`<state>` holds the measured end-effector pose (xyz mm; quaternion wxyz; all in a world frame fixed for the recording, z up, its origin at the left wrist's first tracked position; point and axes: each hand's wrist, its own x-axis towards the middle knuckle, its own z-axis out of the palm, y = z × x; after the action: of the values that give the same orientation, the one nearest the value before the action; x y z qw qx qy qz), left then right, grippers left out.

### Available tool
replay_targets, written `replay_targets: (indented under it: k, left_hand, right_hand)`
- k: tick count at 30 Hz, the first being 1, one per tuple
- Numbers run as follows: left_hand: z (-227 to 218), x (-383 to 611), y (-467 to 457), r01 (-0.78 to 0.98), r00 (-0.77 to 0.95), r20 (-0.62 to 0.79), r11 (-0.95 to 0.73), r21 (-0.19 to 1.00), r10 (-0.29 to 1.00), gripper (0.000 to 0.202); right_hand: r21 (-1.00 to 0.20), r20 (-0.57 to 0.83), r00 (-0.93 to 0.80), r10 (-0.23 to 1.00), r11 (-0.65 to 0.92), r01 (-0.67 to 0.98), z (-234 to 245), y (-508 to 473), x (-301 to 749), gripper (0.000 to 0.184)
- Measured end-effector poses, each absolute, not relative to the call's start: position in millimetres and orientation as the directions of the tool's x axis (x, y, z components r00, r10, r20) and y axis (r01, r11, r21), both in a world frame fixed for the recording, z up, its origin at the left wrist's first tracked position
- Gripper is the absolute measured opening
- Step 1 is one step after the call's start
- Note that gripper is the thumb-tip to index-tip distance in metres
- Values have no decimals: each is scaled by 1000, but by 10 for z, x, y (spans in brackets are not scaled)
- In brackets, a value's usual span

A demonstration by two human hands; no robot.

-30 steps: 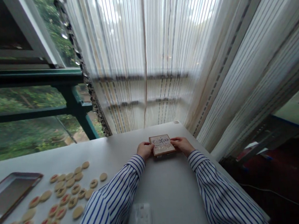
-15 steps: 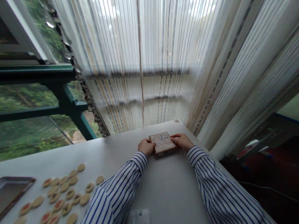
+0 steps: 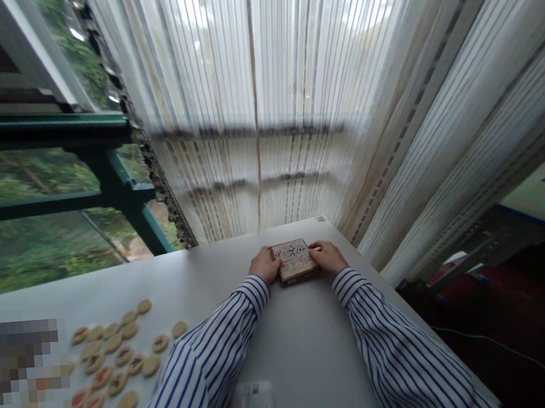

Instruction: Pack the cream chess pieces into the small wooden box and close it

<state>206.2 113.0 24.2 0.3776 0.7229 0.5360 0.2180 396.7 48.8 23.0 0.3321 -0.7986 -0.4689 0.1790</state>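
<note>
A small flat box (image 3: 295, 259) with dark printed characters and a reddish-brown side lies near the far right corner of the white table (image 3: 307, 346). My left hand (image 3: 265, 265) is closed on its left edge, thumb on the top face. At the opposite edge, my right hand (image 3: 327, 257) pinches the box between bent fingers and thumb. Round wooden Chinese chess pieces (image 3: 124, 355) are scattered left of my left forearm, some with red marks and others with black ones.
A whitish translucent case (image 3: 256, 406) lies at the near edge, partly under my left sleeve. Striped curtains (image 3: 255, 105) hang behind the table. The lower left corner is pixelated. A pale cable (image 3: 481, 332) runs across the dark floor at right.
The right hand has drawn slightly left and its fingers are more bent. Both hands still grip the box, which has barely moved. The lower left corner has become pixelated, hiding the tray there.
</note>
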Motion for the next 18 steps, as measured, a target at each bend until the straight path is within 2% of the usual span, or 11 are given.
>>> replay_targets:
  k: [4,11,18]
  left_hand:
    - [250,2069,1116,653,367,-64,-208,728,928,59]
    - [270,2095,1121,703,435,-40,-311,639,900,42]
    - [291,2067,1016,736,449,14,-379,561,893,43]
  right_hand:
    - [-556,81,464,882,-346,756,290,432,3874,24]
    - [-353,224,315,922,-225,908,269,313,3627,44]
    - [-234,232,192,954,-137,963,151,282,3580,45]
